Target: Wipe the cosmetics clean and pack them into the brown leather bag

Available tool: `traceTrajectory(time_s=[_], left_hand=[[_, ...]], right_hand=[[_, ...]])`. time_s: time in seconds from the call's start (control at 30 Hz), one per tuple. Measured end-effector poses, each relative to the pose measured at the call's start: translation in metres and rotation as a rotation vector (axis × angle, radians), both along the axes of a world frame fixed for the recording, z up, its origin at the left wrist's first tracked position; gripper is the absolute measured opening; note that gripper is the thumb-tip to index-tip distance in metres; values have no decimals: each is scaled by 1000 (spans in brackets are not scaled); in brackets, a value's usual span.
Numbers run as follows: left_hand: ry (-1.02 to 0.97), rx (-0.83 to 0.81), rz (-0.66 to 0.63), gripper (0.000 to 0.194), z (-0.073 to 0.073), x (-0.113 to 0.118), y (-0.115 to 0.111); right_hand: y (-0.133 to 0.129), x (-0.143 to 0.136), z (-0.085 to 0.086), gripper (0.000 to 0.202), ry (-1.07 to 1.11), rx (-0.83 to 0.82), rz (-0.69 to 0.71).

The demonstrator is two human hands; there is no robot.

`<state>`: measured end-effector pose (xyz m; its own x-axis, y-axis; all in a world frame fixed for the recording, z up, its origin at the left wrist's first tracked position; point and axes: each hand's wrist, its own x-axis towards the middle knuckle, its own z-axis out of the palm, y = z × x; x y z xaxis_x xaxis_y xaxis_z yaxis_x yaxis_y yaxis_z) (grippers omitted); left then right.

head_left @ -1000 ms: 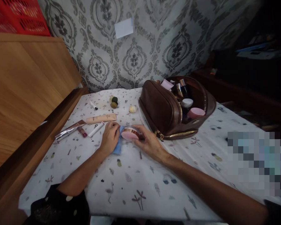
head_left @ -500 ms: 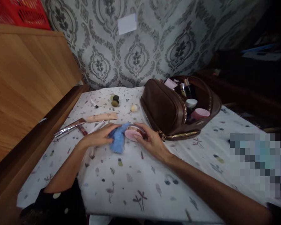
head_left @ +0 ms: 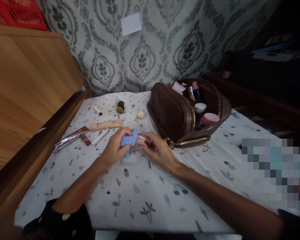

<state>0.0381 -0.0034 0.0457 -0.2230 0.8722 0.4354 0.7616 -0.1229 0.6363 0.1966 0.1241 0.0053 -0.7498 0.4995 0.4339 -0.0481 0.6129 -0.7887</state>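
Observation:
My left hand (head_left: 117,144) is closed on a blue cloth (head_left: 129,139), which it presses against the near side of a round pink cosmetic jar (head_left: 141,141) with a shiny rose-gold band. Wrapped round the jar's right side are the fingers of my right hand (head_left: 160,150). The jar is held tilted just above the table, its label too small to read. Right beside my right hand stands a brown makeup bag (head_left: 170,110), unzipped, with a pink tub (head_left: 209,118), a white-lidded jar (head_left: 200,107) and several bottles inside.
Left of my hands lie a beige tube (head_left: 106,124), a shiny metallic tube (head_left: 72,137), a dark red lip tube (head_left: 85,139) and a white tube (head_left: 100,136). Farther back are small round containers (head_left: 120,109) and a yellowish pot (head_left: 140,114). A wooden cabinet (head_left: 35,70) borders the left.
My left hand has gathered the cloth and brought it onto the jar. The jar has turned, so its rose-gold band shows more. The whole view has shifted slightly.

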Motion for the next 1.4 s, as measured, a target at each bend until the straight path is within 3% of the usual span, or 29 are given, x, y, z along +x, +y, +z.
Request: traceTrajectory(time_s=[0.13,0.3,0.5,0.7,0.83,1.0,1.13,1.27,1.4], left_hand=[[116,88,-96,32,-8,11,1],[120,78,-49,35,-11,7,2],[-50,-53,50,28,-16,-1,4],[-101,-189,19,17,-16,-2,5],[-118,-182,49,13,-16,0,6],[-144,-51,130,21,-16,1,5],[-12,-37,53,25,-18,2,4],[100,13,-6,29,-23,5,3],[145,6,0,29,-25,7,3]], right_hand=[[1,1,-1,38,-38,75,-9],[3,2,2,30,-56,150,-22],[3,3,8,29,-112,113,-29],[7,5,9,41,-111,145,10],[8,5,5,41,-75,68,18],[7,2,1,34,-40,-97,-9],[5,5,9,34,-161,34,-88],[5,11,20,32,-236,206,-38],[4,12,18,28,-185,171,-10]])
